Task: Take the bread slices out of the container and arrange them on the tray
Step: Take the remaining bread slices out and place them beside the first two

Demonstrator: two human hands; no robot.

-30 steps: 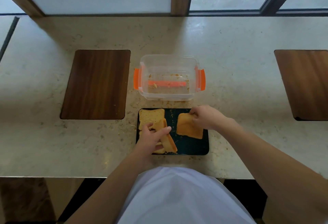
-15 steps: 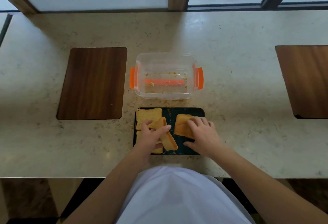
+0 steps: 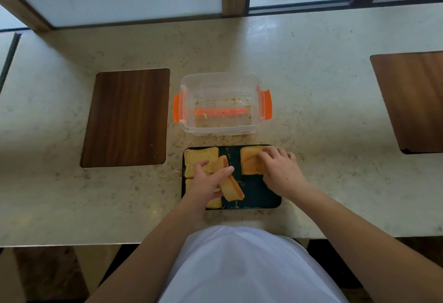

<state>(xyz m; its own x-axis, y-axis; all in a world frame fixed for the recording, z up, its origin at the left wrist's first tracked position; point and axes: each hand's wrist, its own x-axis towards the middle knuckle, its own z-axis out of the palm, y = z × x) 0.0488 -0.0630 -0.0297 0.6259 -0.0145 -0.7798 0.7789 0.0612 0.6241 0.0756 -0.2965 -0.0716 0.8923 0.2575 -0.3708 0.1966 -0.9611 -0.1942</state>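
Pale speckled stone makes up the worktop (image 3: 311,101), which runs under a row of windows and carries 2 dark wooden boards, the left board (image 3: 127,118) beside the container and the right board (image 3: 412,101) well apart at the frame edge. Between them stands the clear container (image 3: 221,79) with orange clips, holding only crumbs as far as can be seen, so the unloading looks finished and what remains is arranging. Just on the near side of it lies the dark tray (image 3: 254,190), its long axis running left to right across the body. The left hand (image 3: 206,180) is closed on a tilted slice (image 3: 229,182), thumb on one face and fingers on the other, so the slice stands on edge with its length running from the far left toward the near right, over the tray's left half. Beneath it a flat slice (image 3: 199,158) fills the far left corner, and another lies partly hidden under that hand at the near left. The right hand (image 3: 281,170) rests fingers-down on the right-hand slices (image 3: 250,164) at the far right corner; whether it grips or merely presses them I cannot tell. Bare tray shows only at the near right, directly toward the body from the right hand and just right of the tilted slice. By my judgement the left hand, already holding bread, is the nearer one to fill that gap, needing to lay the slice flat and rightward.
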